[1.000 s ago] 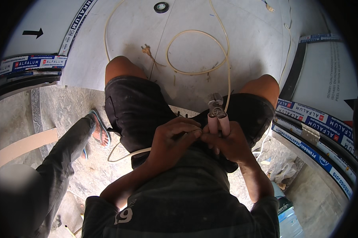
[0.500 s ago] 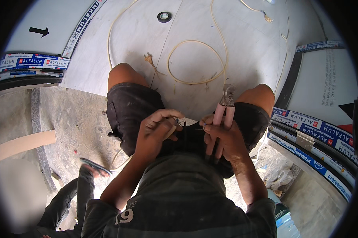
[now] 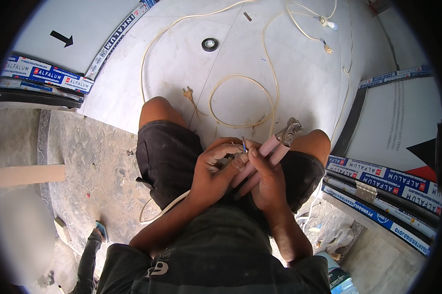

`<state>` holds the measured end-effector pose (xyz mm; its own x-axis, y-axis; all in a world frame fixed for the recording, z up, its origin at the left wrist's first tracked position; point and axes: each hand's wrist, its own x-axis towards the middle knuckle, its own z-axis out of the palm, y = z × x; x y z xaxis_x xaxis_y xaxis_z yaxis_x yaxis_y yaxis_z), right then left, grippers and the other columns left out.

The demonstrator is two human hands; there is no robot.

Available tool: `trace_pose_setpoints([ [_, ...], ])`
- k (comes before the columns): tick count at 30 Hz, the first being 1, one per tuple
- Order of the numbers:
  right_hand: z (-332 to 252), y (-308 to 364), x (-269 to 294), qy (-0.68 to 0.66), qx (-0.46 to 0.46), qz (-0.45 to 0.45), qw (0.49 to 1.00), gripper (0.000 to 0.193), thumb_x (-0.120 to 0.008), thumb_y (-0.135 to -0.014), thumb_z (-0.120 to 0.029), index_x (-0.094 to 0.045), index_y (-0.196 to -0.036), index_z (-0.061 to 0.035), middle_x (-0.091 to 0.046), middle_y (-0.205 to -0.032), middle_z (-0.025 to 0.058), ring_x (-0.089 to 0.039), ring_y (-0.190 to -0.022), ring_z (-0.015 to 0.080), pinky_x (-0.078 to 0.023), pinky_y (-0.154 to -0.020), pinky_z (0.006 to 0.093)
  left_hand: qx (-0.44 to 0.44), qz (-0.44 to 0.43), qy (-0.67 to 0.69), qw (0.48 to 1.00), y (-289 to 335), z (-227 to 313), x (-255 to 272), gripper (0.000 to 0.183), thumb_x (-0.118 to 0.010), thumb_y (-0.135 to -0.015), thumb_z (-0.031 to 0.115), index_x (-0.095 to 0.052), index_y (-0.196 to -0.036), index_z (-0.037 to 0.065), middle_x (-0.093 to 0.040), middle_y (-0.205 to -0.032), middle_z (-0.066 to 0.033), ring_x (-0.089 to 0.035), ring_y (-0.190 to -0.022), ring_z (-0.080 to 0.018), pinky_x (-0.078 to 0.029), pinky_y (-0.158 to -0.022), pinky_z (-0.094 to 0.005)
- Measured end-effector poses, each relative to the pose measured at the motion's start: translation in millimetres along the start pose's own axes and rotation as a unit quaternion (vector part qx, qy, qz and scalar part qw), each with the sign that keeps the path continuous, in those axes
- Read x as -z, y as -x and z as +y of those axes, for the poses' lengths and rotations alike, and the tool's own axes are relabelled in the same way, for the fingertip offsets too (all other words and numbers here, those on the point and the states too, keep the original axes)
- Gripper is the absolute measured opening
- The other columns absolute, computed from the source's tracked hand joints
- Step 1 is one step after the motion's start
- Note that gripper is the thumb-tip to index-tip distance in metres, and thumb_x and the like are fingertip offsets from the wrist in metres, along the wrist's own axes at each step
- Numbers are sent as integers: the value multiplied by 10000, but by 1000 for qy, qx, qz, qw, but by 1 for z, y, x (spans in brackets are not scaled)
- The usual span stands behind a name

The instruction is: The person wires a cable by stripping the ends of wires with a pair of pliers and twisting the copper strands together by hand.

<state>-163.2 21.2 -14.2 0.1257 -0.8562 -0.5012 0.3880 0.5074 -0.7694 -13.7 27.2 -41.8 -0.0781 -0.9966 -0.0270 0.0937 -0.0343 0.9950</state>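
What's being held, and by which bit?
The right hand holds pliers by their pink handles; it and the left hand seem to pinch blue wire near its tip.

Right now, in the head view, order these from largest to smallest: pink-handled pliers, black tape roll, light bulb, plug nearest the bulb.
1. Pliers
2. Black tape roll and light bulb: too alike to rank
3. Plug

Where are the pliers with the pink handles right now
In the head view, the pliers are in the right hand, slightly right of centre, their metal head beside the right knee.
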Motion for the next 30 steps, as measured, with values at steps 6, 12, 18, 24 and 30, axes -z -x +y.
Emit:
trace_pose_setpoints([
  [6,17,-56,44,-61,56,169,982,442,-527,-1084,-325,-511,-1422,-40,-606,-1172,63,-576,-940,178,-502,-874,349,72,115,99,986,-18,26,27,166,-563,-1081,240,-595,-990,105,-724,-1084,-24,-569,-788,-72,-493,-640,-246],
  [12,68,-172,158,34,-6,272,962,523,-619,-934,-194,-481,-1408,-23,-566,-1098,77,-599,-976,230,-517,-878,404,31,121,100,987,-45,51,56,234,-535,-1090,302,-653,-1079,101,-712,-1039,-9,-573,-783,-79,-485,-650,-233],
  [18,116,-199,144,382,109,379,836,629,-604,-799,-40,-411,-1383,89,-531,-1423,258,-563,-1290,420,-522,-996,435,-26,131,-44,990,-48,46,62,297,-521,-1098,298,-698,-1086,60,-714,-1025,-46,-591,-791,-94,-494,-652,-259],
  [24,99,-197,148,565,71,375,731,697,-657,-775,-47,-419,-1420,68,-539,-1417,274,-591,-1257,418,-503,-1019,446,-66,155,-250,954,-50,42,50,324,-510,-1104,255,-709,-1097,0,-701,-946,-78,-598,-850,-92,-498,-760,-274],
  [30,-2,-106,39,351,397,74,845,273,-724,-891,19,-710,-1161,-22,-673,-1215,153,-665,-1115,277,-547,-899,365,-36,58,27,997,-50,41,47,320,-492,-1103,261,-658,-996,9,-669,-882,-78,-636,-837,-155,-504,-882,-309],
])
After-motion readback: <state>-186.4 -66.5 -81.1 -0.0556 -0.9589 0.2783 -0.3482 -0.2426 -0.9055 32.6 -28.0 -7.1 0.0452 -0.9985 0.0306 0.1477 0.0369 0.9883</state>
